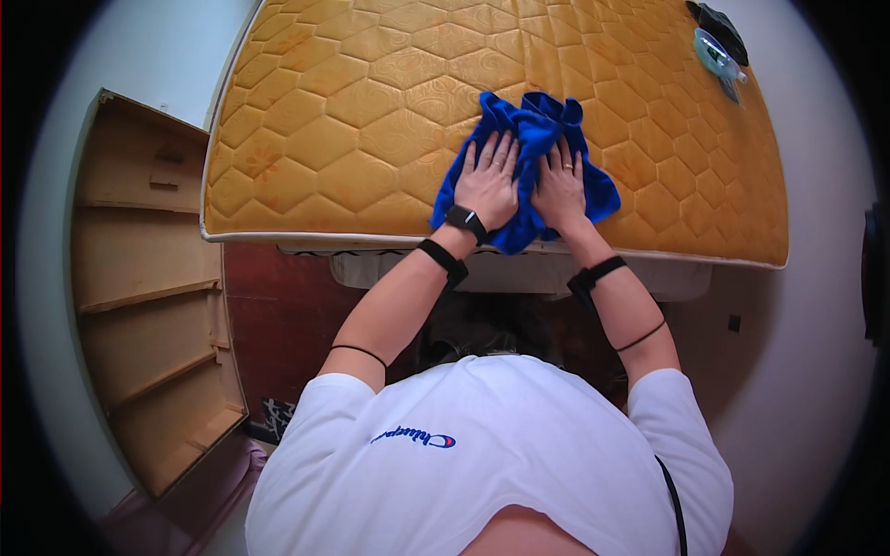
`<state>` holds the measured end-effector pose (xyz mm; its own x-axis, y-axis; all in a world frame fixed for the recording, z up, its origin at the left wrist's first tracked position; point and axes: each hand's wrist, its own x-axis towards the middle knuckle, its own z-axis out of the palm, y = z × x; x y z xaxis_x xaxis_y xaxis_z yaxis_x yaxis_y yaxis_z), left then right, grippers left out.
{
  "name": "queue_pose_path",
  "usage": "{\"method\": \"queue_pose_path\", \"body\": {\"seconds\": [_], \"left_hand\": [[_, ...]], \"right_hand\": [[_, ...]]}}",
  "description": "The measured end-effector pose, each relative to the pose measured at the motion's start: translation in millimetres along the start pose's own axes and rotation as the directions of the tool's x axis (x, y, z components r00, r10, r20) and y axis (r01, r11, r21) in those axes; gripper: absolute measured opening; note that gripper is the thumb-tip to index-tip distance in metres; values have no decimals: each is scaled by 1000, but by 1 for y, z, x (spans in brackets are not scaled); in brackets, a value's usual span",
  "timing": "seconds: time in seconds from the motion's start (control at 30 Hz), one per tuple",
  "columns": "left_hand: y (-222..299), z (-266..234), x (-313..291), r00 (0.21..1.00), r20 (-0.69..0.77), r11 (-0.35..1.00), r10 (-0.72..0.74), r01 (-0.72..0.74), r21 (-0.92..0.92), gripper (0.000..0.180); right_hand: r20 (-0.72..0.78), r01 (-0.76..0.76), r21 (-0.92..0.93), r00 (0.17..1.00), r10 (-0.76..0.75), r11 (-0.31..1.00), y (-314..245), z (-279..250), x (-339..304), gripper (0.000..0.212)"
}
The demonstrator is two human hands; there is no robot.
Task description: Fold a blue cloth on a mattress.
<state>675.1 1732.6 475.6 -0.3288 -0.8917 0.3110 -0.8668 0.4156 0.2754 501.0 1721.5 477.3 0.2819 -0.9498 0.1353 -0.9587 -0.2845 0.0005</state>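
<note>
A bunched blue cloth [538, 139] lies on a golden quilted mattress [343, 139], near its front edge, with one fold hanging over that edge. My left hand [489, 181] rests flat on the cloth's left part, fingers stretched out and pointing away from me. On its right part my right hand [559, 190] presses down, fingers extended, a ring on one of them. Neither hand is wrapped round the cloth; both palms are down on it. A raised fold of the cloth stands between and beyond the hands.
A clear bottle with bluish liquid [714, 56] lies at the mattress's far right, beside a black bag-like item [718, 26]. To the left, a wooden shelf frame [148, 255] leans by the wall. Dark red floor [287, 310] shows below the mattress edge.
</note>
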Motion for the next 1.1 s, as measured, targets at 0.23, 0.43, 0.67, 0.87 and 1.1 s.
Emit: {"method": "queue_pose_path", "body": {"seconds": [0.23,0.43,0.67,0.87,1.1], "left_hand": [[7,0,-2,998,3,995,-58,57,85,65],[30,8,-31,984,-29,967,-178,180,181,66],[131,33,-48,982,-5,962,-187,184,203,69],[223,65,-41,987,80,978,-141,126,167,65],[289,108,-15,994,109,988,-23,7,152,65]], "right_hand": [[-17,-37,-15,999,37,999,2,7,3,66],[-22,6,69,1000,-5,998,5,-3,-27,70],[-38,39,140,999,-34,989,71,-14,-101,71],[-111,33,222,994,-9,974,152,-12,-164,66],[-185,-39,243,979,86,969,228,4,-204,60]]}}
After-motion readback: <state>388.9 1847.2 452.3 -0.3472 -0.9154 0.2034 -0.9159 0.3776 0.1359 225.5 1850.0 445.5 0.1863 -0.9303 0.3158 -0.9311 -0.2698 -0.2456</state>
